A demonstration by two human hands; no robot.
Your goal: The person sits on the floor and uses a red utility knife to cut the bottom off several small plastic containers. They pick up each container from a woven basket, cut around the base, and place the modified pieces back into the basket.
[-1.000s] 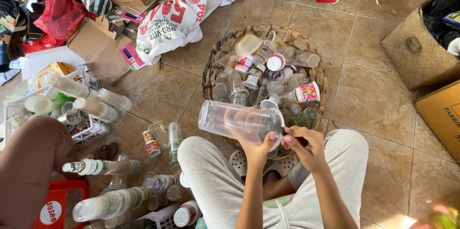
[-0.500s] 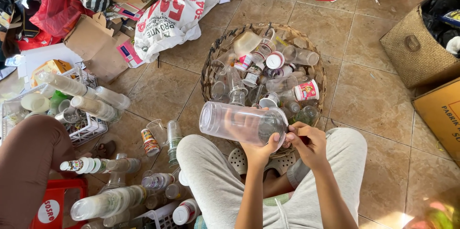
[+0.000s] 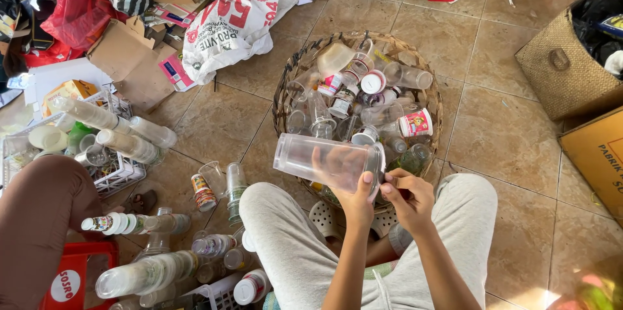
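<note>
Clear plastic is what you have in hand: a tall transparent plastic cup (image 3: pixel 324 162) lying on its side in the air, its open mouth toward the right and its base toward the left, just above your knees in grey trousers (image 3: pixel 285 232). Your left hand (image 3: pixel 355 198) has its grip closed around the cup's mouth end from below, thumb up against the rim. Your right hand (image 3: pixel 409 198) sits just beside it on the right, fingers pinched narrow at the cup's rim; what they pinch is too small to tell.

Compared with half a second ago, the cup has barely shifted, staying level at the same spot, and both hands remain pressed at its mouth end.

Just beyond the cup, on the tan tiled floor (image 3: pixel 506 141), stands a round woven basket (image 3: pixel 289 83) full of clear cups and bottles. Left of your legs, a white wire crate (image 3: pixel 123 174) holds stacked cups, and more clear bottles (image 3: pixel 146 274) lie near your left knee. Another person's brown-clad leg (image 3: pixel 39 219) fills the near left.
</note>
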